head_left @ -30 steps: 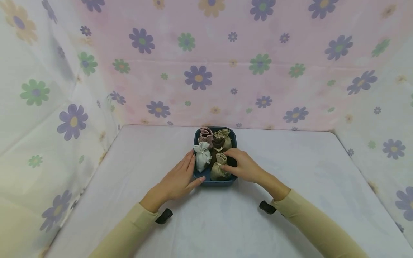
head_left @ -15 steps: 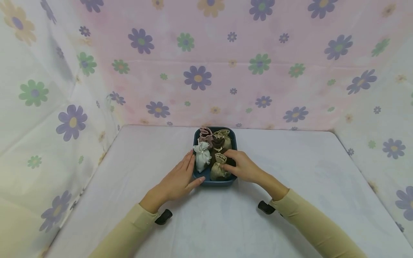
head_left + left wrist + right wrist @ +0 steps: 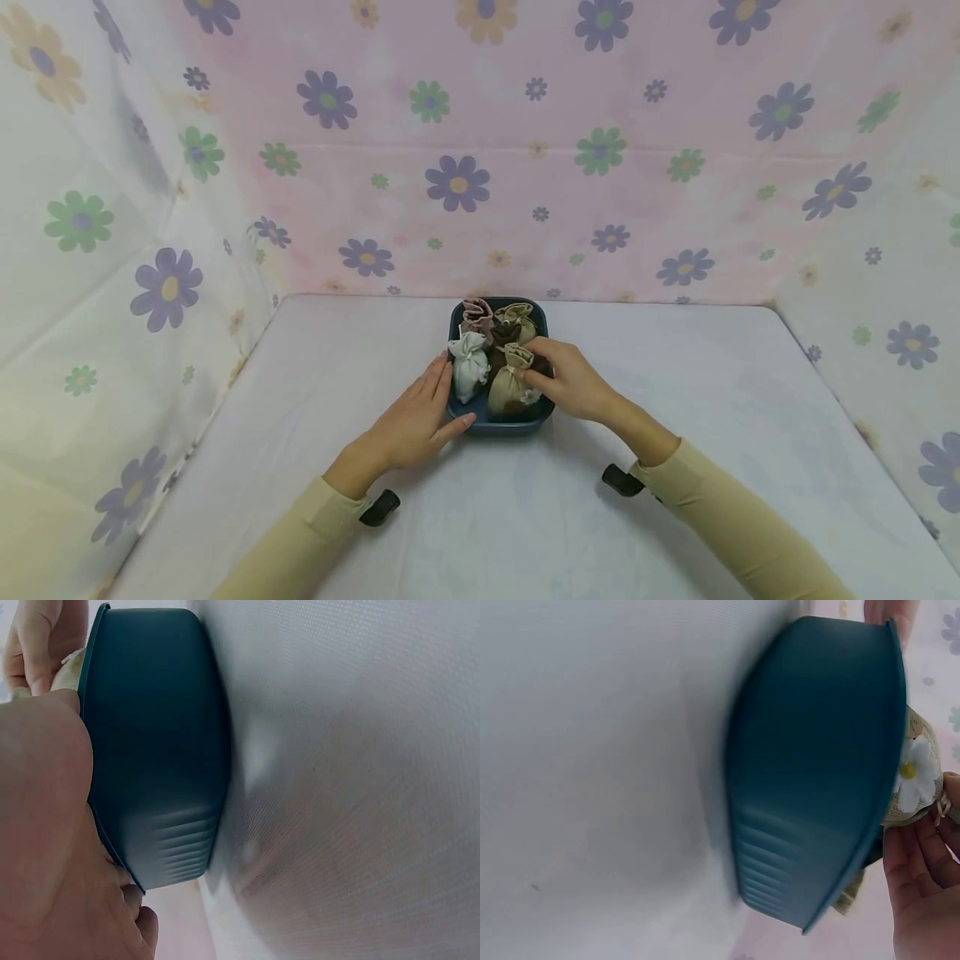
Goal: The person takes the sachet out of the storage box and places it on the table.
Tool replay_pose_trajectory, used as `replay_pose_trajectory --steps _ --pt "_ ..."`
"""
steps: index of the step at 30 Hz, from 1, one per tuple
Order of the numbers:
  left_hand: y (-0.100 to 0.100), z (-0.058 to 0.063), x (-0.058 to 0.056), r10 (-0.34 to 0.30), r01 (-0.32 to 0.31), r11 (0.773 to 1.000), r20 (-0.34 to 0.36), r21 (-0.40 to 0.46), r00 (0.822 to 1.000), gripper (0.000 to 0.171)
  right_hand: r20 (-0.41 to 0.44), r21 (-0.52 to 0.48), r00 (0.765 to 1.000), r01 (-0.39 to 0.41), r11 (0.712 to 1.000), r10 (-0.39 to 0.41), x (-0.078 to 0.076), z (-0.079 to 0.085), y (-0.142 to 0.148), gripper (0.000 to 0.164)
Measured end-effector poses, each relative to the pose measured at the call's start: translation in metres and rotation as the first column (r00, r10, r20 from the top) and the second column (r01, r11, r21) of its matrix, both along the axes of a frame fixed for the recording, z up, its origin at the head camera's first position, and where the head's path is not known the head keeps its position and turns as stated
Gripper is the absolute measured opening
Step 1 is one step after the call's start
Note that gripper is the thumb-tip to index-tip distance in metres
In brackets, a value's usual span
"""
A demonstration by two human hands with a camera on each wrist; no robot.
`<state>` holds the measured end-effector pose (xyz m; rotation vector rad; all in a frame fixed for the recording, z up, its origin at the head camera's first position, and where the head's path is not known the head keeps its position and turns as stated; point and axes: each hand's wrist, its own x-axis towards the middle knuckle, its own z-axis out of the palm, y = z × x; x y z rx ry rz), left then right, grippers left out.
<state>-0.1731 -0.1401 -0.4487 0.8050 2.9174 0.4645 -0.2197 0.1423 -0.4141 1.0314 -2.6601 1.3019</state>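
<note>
A dark teal plastic bin point(image 3: 502, 430) holds several small drawstring pouches. My right hand point(image 3: 573, 379) pinches the gathered neck of the khaki pouch point(image 3: 510, 393) at the bin's near right. In the right wrist view that pouch bulges above the rim, with a white fabric flower point(image 3: 916, 772) on its side. My left hand point(image 3: 412, 425) rests against the bin's left side with fingers extended, its thumb over the near rim. Closest to it inside the bin is the white pouch point(image 3: 470, 371). The khaki pouch's lower part is partly hidden by the bin wall.
Behind in the bin stand a pink pouch point(image 3: 476, 317), a dark brown pouch point(image 3: 506, 333) and another khaki pouch point(image 3: 519, 315). The bin sits near the back of a white-covered table point(image 3: 480, 533). Flower-printed cloth point(image 3: 637, 108) walls enclose the back and sides.
The khaki pouch in my right hand has risen slightly and stands straighter, its neck higher than before. My left hand has stayed in place on the bin.
</note>
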Motion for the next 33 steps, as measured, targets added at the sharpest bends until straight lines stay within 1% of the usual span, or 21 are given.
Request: replay_pose_trajectory --steps 6,12,22,29,33 --pt "0.001 0.001 0.0 -0.006 0.007 1.0 -0.005 0.008 1.0 0.098 -0.018 -0.013 1.0 0.009 1.0 -0.009 0.001 0.014 0.003 0.003" --pt "0.001 0.0 0.0 0.001 -0.001 1.0 0.014 0.0 1.0 0.098 -0.037 -0.015 0.999 0.022 1.0 -0.023 0.002 0.023 0.008 0.004" --pt "0.0 -0.002 -0.001 0.006 -0.006 1.0 0.004 -0.001 1.0 0.099 -0.031 -0.019 0.999 0.032 0.999 -0.032 0.003 0.029 0.017 0.013" --pt "0.0 -0.002 0.0 0.006 -0.006 1.0 0.01 0.002 1.0 0.099 -0.043 -0.016 0.998 0.044 0.999 -0.045 0.002 0.03 0.026 0.012" --pt "0.0 -0.002 -0.001 0.004 -0.004 1.0 0.004 0.005 1.0 0.1 -0.037 -0.032 0.998 0.055 0.998 -0.056 0.001 0.03 0.032 0.013"
